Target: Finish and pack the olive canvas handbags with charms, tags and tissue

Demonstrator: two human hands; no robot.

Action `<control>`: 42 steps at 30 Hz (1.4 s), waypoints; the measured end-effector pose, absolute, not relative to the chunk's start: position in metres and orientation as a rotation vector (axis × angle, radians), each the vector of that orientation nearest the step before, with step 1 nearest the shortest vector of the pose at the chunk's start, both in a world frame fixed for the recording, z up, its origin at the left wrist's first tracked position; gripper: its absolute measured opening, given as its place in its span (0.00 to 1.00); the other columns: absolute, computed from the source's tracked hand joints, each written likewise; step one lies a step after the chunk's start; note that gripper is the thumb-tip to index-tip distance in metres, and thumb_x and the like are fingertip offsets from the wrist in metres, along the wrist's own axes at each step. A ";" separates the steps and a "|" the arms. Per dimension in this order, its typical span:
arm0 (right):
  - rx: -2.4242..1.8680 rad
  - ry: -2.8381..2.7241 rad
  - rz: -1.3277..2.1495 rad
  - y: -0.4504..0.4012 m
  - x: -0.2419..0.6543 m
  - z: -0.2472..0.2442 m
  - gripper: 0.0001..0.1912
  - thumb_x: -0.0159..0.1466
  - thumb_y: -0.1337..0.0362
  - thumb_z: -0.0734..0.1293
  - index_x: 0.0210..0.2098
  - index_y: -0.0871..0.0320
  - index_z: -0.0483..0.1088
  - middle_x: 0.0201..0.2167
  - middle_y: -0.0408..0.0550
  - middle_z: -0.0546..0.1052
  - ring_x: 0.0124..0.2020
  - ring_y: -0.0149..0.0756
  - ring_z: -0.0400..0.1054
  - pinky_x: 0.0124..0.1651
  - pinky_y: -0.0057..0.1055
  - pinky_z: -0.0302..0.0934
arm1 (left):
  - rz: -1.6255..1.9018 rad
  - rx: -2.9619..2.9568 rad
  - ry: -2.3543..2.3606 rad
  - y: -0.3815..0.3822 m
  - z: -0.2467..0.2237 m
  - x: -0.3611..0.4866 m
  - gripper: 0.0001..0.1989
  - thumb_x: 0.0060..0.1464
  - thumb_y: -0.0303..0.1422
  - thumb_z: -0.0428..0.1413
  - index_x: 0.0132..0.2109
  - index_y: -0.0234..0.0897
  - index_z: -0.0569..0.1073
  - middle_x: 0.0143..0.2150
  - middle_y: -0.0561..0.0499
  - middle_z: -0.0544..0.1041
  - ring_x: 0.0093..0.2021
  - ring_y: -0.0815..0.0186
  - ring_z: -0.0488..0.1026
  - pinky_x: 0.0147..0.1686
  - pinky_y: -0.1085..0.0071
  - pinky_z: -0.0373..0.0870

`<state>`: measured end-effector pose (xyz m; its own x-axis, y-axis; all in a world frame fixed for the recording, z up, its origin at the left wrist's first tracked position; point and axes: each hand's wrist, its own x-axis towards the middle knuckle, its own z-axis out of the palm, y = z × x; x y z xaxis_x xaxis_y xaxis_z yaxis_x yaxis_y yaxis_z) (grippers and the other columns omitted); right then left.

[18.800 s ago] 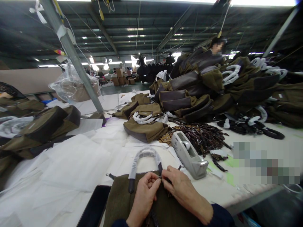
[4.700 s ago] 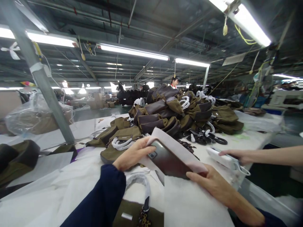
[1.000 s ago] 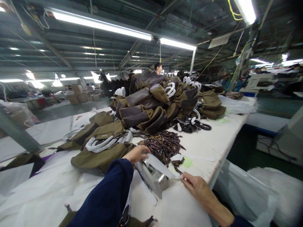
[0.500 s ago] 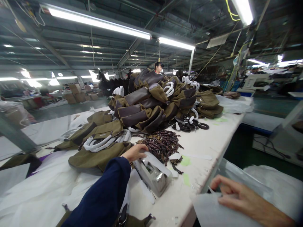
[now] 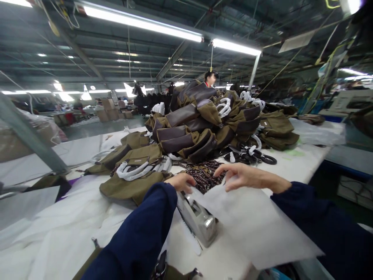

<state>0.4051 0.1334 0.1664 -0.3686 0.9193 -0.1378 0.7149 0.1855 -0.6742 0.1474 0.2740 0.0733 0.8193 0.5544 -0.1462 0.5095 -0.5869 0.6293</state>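
R hand (image 5: 247, 175) just swung back in from off the table edge, fingers loosely open at top of white sheet (image 5: 253, 225), now spread partly over tape dispenser (image 5: 198, 221) on table (image 5: 297, 159); L hand (image 5: 182, 182) curled beside it, grip unclear.

No legible text anywhere. Small pale tag (image 5: 128, 162) on olive canvas bag (image 5: 142, 155), center left, too small to read. Marks on side of grey tape dispenser (image 5: 197, 221), lower center, blurred, unreadable.
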 end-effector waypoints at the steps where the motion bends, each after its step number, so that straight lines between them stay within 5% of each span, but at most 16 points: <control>1: -1.503 -2.117 1.064 0.135 0.403 0.172 0.28 0.55 0.56 0.74 0.53 0.54 0.69 0.32 0.43 0.78 0.31 0.34 0.70 0.33 0.26 0.60 | 0.083 2.299 0.768 0.276 0.073 0.148 0.18 0.39 0.27 0.65 0.42 0.39 0.79 0.39 0.54 0.81 0.41 0.63 0.75 0.44 0.72 0.68; 7: -1.302 -2.036 1.186 0.169 0.385 0.167 0.26 0.54 0.57 0.74 0.50 0.57 0.68 0.35 0.45 0.79 0.32 0.34 0.71 0.33 0.26 0.62 | 0.139 2.225 0.723 0.277 0.070 0.146 0.12 0.40 0.28 0.63 0.37 0.35 0.79 0.34 0.54 0.79 0.37 0.63 0.73 0.39 0.72 0.68; 19: -1.402 -2.596 0.147 0.240 0.339 0.109 0.20 0.53 0.53 0.74 0.42 0.53 0.70 0.32 0.42 0.75 0.31 0.35 0.69 0.32 0.26 0.54 | 0.401 2.047 0.638 0.283 0.071 0.130 0.18 0.62 0.38 0.45 0.45 0.34 0.77 0.45 0.47 0.78 0.47 0.62 0.73 0.49 0.69 0.67; 24: -1.361 -2.592 0.009 0.250 0.333 0.106 0.17 0.57 0.56 0.73 0.42 0.55 0.69 0.34 0.43 0.74 0.33 0.36 0.68 0.34 0.28 0.55 | 0.455 2.025 0.682 0.277 0.063 0.133 0.16 0.48 0.33 0.61 0.44 0.32 0.76 0.40 0.49 0.78 0.42 0.61 0.73 0.44 0.69 0.68; 28: -1.360 -2.518 -0.126 0.227 0.340 0.122 0.12 0.59 0.63 0.72 0.42 0.57 0.69 0.41 0.49 0.72 0.43 0.41 0.66 0.42 0.31 0.58 | 0.498 1.962 0.740 0.271 0.054 0.138 0.13 0.48 0.27 0.56 0.43 0.32 0.75 0.32 0.52 0.76 0.32 0.66 0.71 0.32 0.73 0.66; 33: -1.487 -2.347 0.109 0.152 0.332 0.120 0.09 0.67 0.55 0.65 0.37 0.54 0.66 0.31 0.42 0.72 0.31 0.33 0.66 0.33 0.29 0.57 | 0.547 1.894 0.809 0.271 0.044 0.142 0.10 0.50 0.23 0.55 0.41 0.32 0.74 0.30 0.54 0.76 0.29 0.70 0.71 0.28 0.76 0.64; 42: -1.753 -2.229 0.260 0.134 0.318 0.066 0.12 0.64 0.54 0.68 0.40 0.54 0.64 0.39 0.45 0.73 0.38 0.39 0.68 0.39 0.33 0.60 | 0.572 1.852 1.138 0.277 0.033 0.162 0.13 0.63 0.37 0.55 0.49 0.33 0.72 0.41 0.49 0.76 0.35 0.68 0.74 0.34 0.67 0.75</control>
